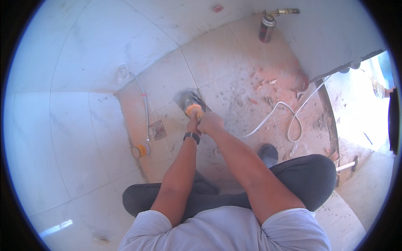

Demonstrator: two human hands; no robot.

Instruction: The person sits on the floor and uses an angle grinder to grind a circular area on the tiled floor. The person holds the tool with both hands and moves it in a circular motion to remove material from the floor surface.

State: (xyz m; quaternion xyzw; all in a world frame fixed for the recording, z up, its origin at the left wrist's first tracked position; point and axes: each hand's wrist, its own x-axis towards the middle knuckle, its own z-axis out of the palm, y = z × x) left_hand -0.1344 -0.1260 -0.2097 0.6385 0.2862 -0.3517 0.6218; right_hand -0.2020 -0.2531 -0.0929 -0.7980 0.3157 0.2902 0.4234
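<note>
Both my hands meet in front of me, low over the dusty tiled floor (217, 54). My left hand (192, 123), with a dark watch (191, 137) on its wrist, is closed round an orange-and-black power tool (194, 109), an angle grinder by its look. Beside it, my right hand (211, 123) is closed on the tool's rear end. The dark front of the tool is smeared, and its working edge cannot be made out. A white cord (268, 116) runs over the floor from near my right forearm and loops on the right.
A gas canister (266, 30) with a torch head stands at the far wall. Left lie a yellow-and-white container (141, 150), a square floor drain (158, 129) and a hanging flexible hose (145, 102). Rubble (259, 85) and a reddish round object (301, 82) lie right, near a raised edge (328, 108).
</note>
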